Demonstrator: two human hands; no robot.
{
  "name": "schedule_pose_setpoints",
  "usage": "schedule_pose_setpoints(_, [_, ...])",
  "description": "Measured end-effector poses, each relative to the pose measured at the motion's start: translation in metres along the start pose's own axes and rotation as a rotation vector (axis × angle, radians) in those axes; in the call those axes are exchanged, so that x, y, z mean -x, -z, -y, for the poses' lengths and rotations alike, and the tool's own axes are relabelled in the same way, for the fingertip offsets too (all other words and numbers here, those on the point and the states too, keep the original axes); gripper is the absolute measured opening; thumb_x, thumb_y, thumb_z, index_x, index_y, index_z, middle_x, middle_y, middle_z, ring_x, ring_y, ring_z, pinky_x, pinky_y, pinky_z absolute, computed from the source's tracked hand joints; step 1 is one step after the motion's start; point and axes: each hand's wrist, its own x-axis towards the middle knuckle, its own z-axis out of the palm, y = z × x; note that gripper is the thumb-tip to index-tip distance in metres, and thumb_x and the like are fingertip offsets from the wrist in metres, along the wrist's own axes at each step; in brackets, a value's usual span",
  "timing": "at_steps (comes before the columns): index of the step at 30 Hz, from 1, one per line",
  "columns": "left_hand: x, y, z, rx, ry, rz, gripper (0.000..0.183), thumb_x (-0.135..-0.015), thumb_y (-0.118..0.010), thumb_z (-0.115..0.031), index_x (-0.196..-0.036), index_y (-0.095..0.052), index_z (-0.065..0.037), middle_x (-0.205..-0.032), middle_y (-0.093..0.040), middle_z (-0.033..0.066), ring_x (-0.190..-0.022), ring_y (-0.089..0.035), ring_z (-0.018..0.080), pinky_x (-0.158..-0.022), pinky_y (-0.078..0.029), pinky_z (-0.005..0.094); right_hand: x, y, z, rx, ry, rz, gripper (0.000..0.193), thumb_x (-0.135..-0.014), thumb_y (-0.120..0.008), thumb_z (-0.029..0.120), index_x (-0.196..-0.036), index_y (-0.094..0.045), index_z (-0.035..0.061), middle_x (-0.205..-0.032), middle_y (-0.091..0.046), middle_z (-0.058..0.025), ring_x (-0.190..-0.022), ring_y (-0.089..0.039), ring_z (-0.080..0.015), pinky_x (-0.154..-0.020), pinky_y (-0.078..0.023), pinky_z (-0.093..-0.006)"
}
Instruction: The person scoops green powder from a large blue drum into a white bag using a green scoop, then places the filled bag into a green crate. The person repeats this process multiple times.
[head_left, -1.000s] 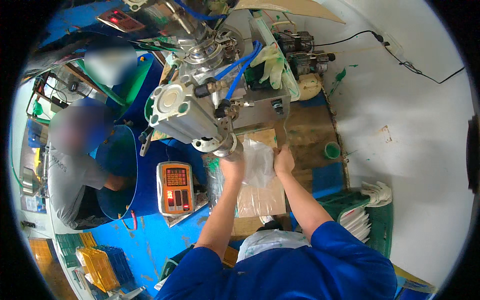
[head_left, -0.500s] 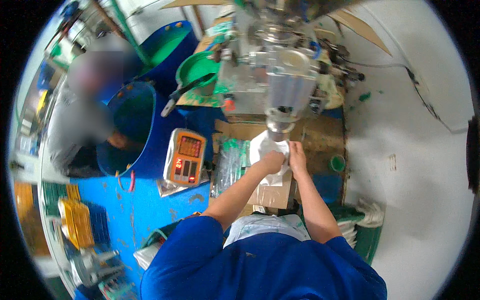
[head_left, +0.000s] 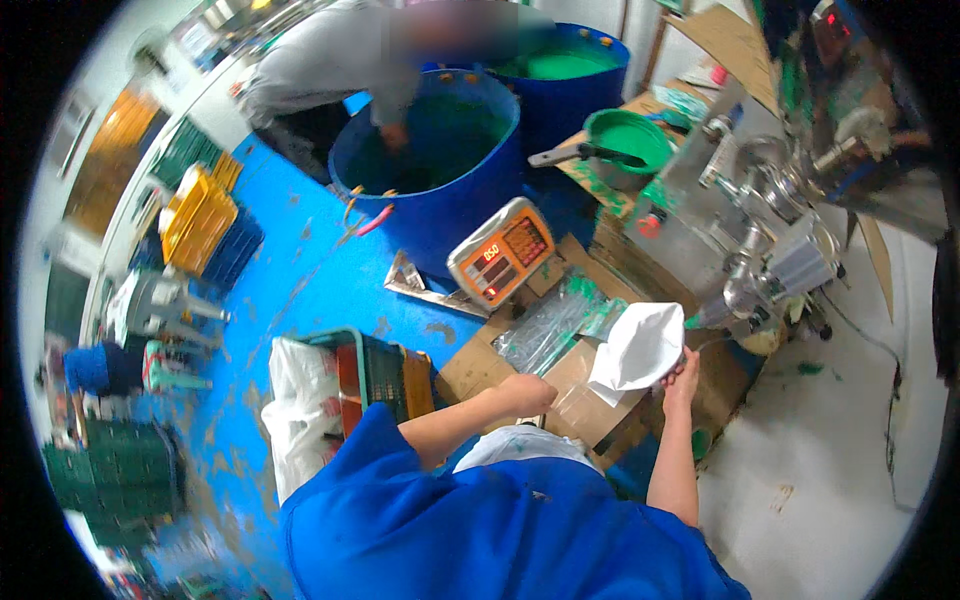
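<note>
My right hand (head_left: 682,380) is closed on the lower right edge of a white bag (head_left: 645,345). The bag is held up and tilted, just left of the metal nozzle (head_left: 706,316) of a filling machine (head_left: 770,260). Over the near side of a cardboard box (head_left: 592,400), my left hand (head_left: 525,396) is closed and apart from the bag. Whatever its fingers may hold is hidden. Ahead of it lie clear plastic bags (head_left: 540,335) smeared with green. Beyond them stands an orange digital scale (head_left: 500,252) with a lit display.
A co-worker in a grey top (head_left: 325,60) leans with one hand inside a blue barrel (head_left: 350,165). A green basin (head_left: 630,140) with a knife-like tool (head_left: 570,154) across it stands on the bench. A green crate (head_left: 375,375) with white plastic bags (head_left: 295,400) is at my left.
The view has swung left. Both hands were at the white bag under the nozzle; now the left hand has left it and drawn back, while the right holds the bag beside the nozzle.
</note>
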Motion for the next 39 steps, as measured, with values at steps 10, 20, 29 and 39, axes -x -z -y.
schedule_pose_setpoints(10, [-0.011,0.045,0.009,0.155,0.178,-0.396,0.032,-0.072,-0.069,-0.021,-0.103,-0.063,-0.013,-0.092,-0.065,0.013,-0.086,-0.062,0.0301,-0.075,-0.05,0.0407,0.006,0.043,-0.015,-0.035,0.085,-0.011,0.033,-0.091,-0.046,0.04,-0.106,-0.044,0.0102,-0.075,-0.045,-0.0044,-0.051,-0.044,-0.0124,-0.044,-0.039,-0.0275])
schedule_pose_setpoints(20, [-0.134,0.274,0.056,0.227,0.065,-1.044,0.073,-0.066,-0.077,-0.018,-0.13,-0.042,-0.02,-0.065,-0.054,0.0048,-0.062,-0.056,0.0181,-0.061,-0.046,0.032,0.073,0.149,-0.091,0.309,-0.195,-0.233,0.025,-0.091,-0.049,0.029,-0.098,-0.052,0.0051,-0.064,-0.049,-0.0063,-0.039,-0.041,-0.0133,-0.034,-0.033,-0.0292])
schedule_pose_setpoints(29, [-0.227,0.359,0.07,0.394,-0.398,-1.024,0.017,-0.081,-0.067,-0.017,-0.091,-0.065,-0.004,-0.071,-0.065,0.0067,-0.052,-0.057,0.0092,-0.047,-0.044,0.0236,0.14,0.136,-0.163,0.496,-0.388,-0.461,0.025,-0.089,-0.047,0.028,-0.096,-0.052,0.0053,-0.064,-0.053,-0.0086,-0.041,-0.048,-0.0174,-0.037,-0.041,-0.0329])
schedule_pose_setpoints(39, [-0.265,0.385,0.087,0.475,-0.358,-1.015,0.024,-0.075,-0.069,-0.025,-0.086,-0.065,-0.004,-0.062,-0.06,0.0055,-0.057,-0.057,0.012,-0.058,-0.047,0.0291,0.163,0.114,-0.181,0.61,-0.461,-0.456,0.027,-0.089,-0.049,0.027,-0.106,-0.05,0.0063,-0.07,-0.059,-0.0101,-0.044,-0.053,-0.018,-0.037,-0.045,-0.0327])
